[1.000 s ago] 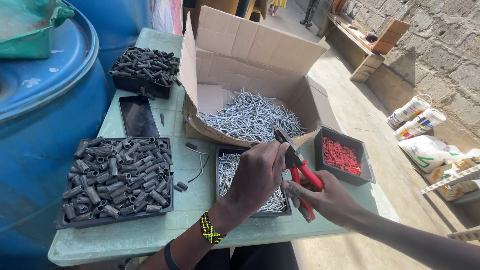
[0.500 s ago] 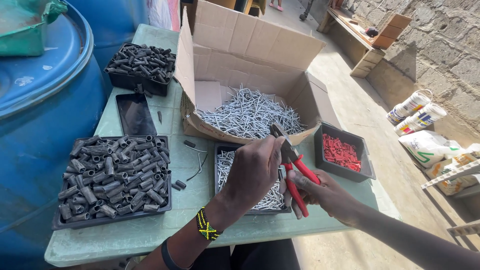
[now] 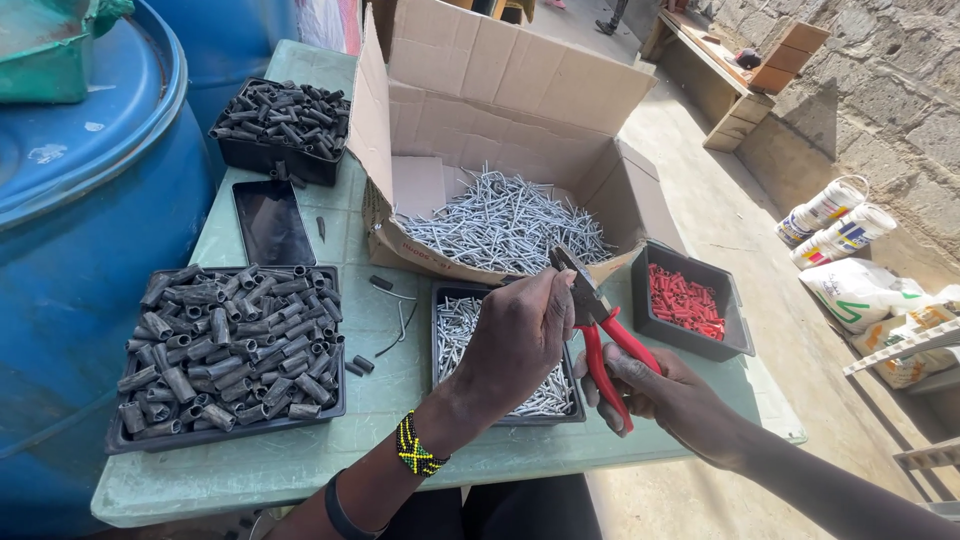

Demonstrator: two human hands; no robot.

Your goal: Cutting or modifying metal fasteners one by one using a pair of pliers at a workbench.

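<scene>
Pliers [image 3: 600,330] (red handles, dark jaws) in right hand [image 3: 665,395] closed grip; left hand [image 3: 520,335] fingers pinched at jaws.

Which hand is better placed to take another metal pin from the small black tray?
Probably the left hand. It hovers directly above the tray of metal pins, with fingers free near the pliers' tip. The right hand is occupied: it grips the red-handled pliers beside the tray.

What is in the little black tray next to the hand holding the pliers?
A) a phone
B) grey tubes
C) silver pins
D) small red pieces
D: the small black tray beside the right hand, which grips the red-handled pliers, holds small red pieces.
</scene>
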